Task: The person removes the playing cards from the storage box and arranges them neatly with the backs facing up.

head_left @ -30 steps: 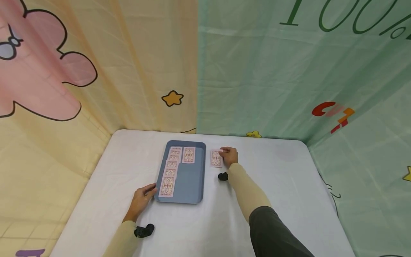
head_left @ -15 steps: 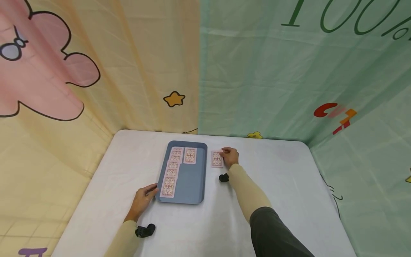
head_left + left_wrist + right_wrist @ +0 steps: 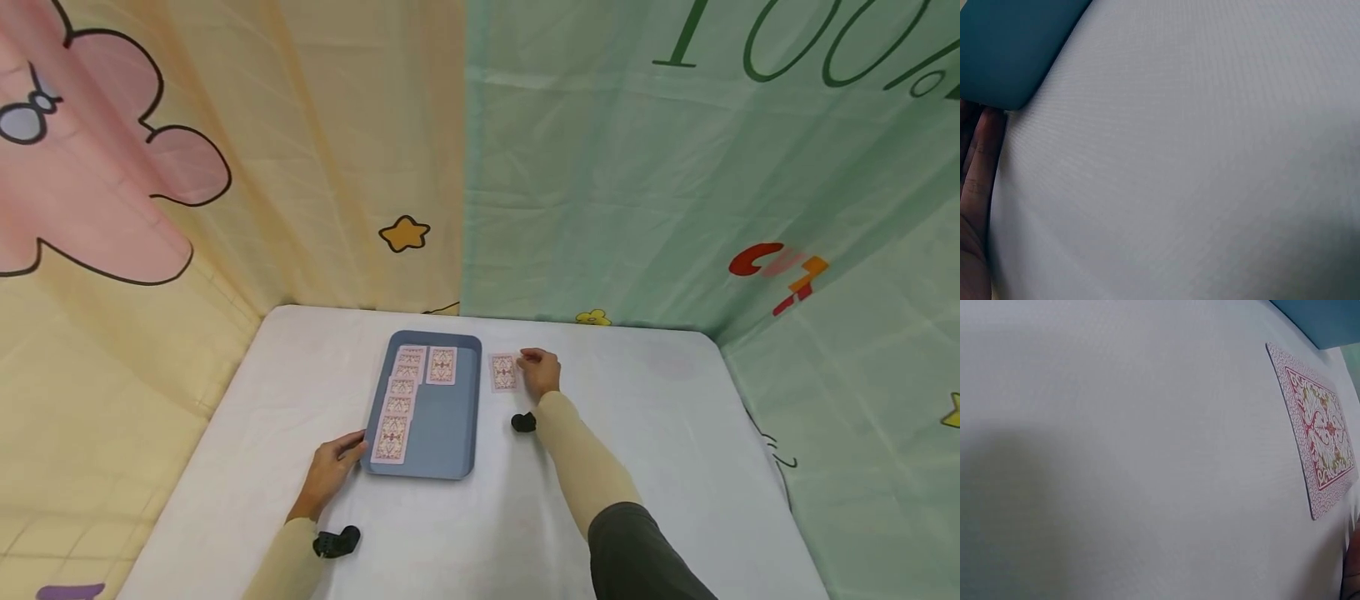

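Note:
A blue-grey tray (image 3: 438, 433) lies on the white-covered table, with several patterned-back playing cards (image 3: 392, 437) overlapping in a column along its left side. One separate card (image 3: 442, 365) sits at its upper right. At the tray's lower left edge, my left hand (image 3: 330, 467) touches the rim with its fingers extended; in the left wrist view its fingers (image 3: 982, 150) reach the tray corner. Right of the tray, a playing card (image 3: 504, 372) lies face down on the table. My right hand (image 3: 542, 372) is beside that card's right edge, fingertips just off it, holding nothing visible.
The white tabletop (image 3: 637, 417) extends around the tray, with printed curtains (image 3: 600, 208) behind it and at the sides. A black wrist device (image 3: 337, 542) is on the left forearm; another black device (image 3: 523, 422) shows by the right wrist.
My right hand has drawn slightly right, its fingertips leaving the upper right part of the loose card. The card, the tray and my left hand stay in place.

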A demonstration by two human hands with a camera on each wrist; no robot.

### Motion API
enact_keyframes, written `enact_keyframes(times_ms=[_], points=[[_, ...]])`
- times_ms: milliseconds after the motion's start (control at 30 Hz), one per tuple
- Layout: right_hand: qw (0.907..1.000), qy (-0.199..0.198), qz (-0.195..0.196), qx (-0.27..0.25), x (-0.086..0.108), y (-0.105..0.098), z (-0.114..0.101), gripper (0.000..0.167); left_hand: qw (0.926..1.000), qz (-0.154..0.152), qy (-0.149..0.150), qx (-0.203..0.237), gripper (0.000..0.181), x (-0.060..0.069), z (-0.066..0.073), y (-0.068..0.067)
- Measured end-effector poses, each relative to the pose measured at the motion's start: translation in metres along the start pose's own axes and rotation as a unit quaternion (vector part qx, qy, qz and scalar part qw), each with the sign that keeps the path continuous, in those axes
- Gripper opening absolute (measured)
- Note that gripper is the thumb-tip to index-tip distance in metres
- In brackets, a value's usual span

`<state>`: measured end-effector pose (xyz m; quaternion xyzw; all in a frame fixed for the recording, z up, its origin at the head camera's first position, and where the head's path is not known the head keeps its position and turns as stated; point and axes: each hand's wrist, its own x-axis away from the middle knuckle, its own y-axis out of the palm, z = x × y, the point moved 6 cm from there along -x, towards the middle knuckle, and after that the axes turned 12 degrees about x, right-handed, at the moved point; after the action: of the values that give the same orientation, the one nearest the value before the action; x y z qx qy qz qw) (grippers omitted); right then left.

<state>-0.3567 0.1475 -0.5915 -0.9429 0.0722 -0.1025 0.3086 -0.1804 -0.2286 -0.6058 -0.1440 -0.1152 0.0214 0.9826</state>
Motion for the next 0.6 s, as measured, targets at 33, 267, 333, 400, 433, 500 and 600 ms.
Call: enact_keyframes(times_ms=[33,267,333,400,433,500,600], points=[[1.0000,0.000,0.001,-0.003,0.002,-0.001,0.000,0.022,1.0000,-0.001,0.001,0.001,0.043,0.000,0.000,0.000],[0.9996,-0.014,0.000,-0.024,0.016,-0.001,-0.006,0.020,1.0000,-0.004,0.003,0.006,0.044,0.000,-0.001,0.000],[0.9993,-0.022,-0.002,-0.030,0.019,0.000,-0.009,0.020,1.0000,-0.003,0.002,0.006,0.044,0.000,-0.001,0.000],[0.9990,-0.026,-0.006,-0.036,0.024,0.001,-0.012,0.020,1.0000,-0.004,0.001,0.008,0.044,0.000,-0.002,0.000],[0.9988,-0.029,-0.007,-0.039,0.026,0.002,-0.014,0.021,0.9999,-0.004,0.001,0.010,0.044,0.000,-0.002,0.000],[0.9985,-0.035,-0.007,-0.042,0.030,0.003,-0.018,0.021,0.9998,-0.003,0.004,0.017,0.044,-0.001,-0.002,0.000],[0.9972,-0.044,-0.010,-0.060,0.036,0.005,-0.024,0.022,0.9996,-0.005,0.011,0.026,0.043,-0.001,-0.003,0.001]])
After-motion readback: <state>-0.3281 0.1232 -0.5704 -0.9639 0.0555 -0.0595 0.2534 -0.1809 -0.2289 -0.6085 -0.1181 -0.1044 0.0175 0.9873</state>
